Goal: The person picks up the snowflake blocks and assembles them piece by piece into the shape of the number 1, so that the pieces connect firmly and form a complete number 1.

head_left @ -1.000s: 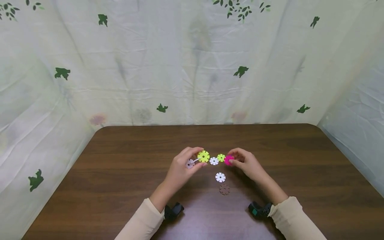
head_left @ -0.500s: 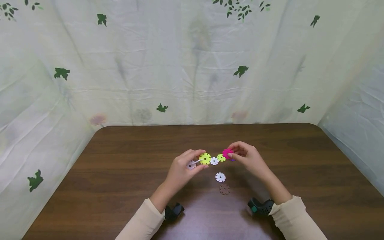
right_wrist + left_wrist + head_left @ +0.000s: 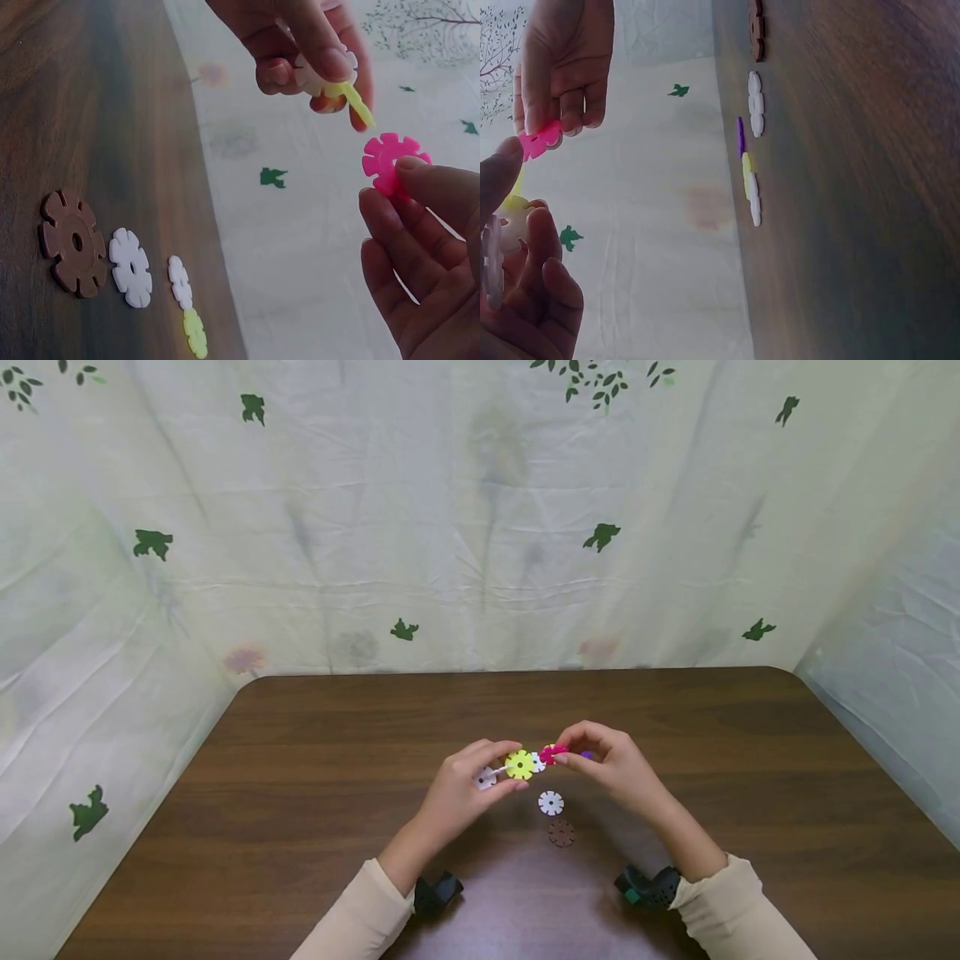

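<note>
Pale curtain (image 3: pixel 450 527) with green shapes hangs behind a brown wooden surface (image 3: pixel 337 877), and a person's two hands are held above it. From the head view, the left hand (image 3: pixel 465 779) has its grip clamped on a yellow disc (image 3: pixel 520 765), with a white piece (image 3: pixel 486 779) joined to it; the right hand (image 3: pixel 611 767) pinches a pink disc (image 3: pixel 552 754). That view nearly hides a flat yellow disc (image 3: pixel 195 334) behind the pink one, whereas the right wrist view shows it lying just beside the farther white disc (image 3: pixel 180 282), and a narrow gap between the pink and the held yellow. There too the brown disc (image 3: pixel 73 244) stands out near the nearer white disc (image 3: pixel 130 268); from the head it nearly melts into the wood. Purple disc (image 3: pixel 741 137) shows edge-on from the left wrist and, partly hidden, from the head, but not from the right wrist.
</note>
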Demonstrator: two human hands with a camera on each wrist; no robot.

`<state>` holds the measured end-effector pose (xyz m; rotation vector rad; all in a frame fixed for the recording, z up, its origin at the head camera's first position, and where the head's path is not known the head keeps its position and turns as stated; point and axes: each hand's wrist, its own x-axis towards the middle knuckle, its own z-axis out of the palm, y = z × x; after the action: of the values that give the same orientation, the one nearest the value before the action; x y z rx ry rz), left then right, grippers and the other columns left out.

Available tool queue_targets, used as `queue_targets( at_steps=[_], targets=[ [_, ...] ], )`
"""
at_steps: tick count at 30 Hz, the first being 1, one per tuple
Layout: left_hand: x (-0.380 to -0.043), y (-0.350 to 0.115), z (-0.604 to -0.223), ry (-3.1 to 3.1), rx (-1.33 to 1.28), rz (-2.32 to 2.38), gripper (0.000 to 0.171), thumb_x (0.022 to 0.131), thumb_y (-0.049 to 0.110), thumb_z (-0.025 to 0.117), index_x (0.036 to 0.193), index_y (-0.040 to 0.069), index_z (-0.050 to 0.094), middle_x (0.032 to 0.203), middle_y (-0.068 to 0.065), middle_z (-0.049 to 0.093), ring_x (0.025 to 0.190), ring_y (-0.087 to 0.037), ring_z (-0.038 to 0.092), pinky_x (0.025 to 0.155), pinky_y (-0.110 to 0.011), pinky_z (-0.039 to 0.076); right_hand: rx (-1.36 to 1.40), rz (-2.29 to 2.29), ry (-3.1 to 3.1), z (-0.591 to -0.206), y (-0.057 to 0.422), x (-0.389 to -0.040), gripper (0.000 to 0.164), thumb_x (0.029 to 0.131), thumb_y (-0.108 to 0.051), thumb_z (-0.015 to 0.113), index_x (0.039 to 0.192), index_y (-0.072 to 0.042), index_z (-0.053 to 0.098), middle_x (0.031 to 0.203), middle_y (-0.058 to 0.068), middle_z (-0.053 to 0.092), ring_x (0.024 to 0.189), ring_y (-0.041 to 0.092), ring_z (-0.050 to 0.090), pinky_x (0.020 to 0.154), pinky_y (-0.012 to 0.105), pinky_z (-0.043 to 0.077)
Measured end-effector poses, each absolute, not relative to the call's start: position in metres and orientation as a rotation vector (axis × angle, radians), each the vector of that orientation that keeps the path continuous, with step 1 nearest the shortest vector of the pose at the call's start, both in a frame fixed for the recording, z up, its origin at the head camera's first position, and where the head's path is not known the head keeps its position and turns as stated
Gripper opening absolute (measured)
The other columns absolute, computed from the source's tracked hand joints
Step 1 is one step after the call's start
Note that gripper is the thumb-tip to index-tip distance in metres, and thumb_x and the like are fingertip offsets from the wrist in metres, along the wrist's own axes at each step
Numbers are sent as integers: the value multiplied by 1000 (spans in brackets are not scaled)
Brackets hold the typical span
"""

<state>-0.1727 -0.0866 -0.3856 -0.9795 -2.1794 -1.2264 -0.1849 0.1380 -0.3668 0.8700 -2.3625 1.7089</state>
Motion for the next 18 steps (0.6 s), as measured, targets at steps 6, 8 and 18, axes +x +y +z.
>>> queue_targets(
  at_steps=[6, 8, 18],
  targets=[
    [-172, -85, -386, -2202, -970, -1239, 39, 69, 16, 78, 104, 8, 64, 86, 3, 61, 75, -7, 53, 62, -18, 45, 889, 1676, -2372, -369, 135, -184, 15, 76, 2, 68, 88, -5, 62, 84, 4, 60, 71, 18, 55, 61, 28, 50],
    [-172, -85, -386, -2198, -974, -1244, 39, 69, 15, 78, 104, 8, 64, 86, 3, 61, 75, -7, 53, 62, -18, 45, 904, 1660, -2367, -370, 134, -183, 16, 76, 3, 68, 87, -6, 62, 84, 3, 60, 71, 17, 55, 61, 27, 50],
    [-172, -85, -385, -2170, -1001, -1269, 39, 68, 14, 78, 103, 7, 64, 87, 2, 61, 75, -11, 55, 63, -19, 45, 1083, 1573, -2196, -370, 131, -182, 22, 72, 13, 67, 83, -6, 63, 84, 4, 61, 75, 17, 55, 64, 25, 48]
  ],
)
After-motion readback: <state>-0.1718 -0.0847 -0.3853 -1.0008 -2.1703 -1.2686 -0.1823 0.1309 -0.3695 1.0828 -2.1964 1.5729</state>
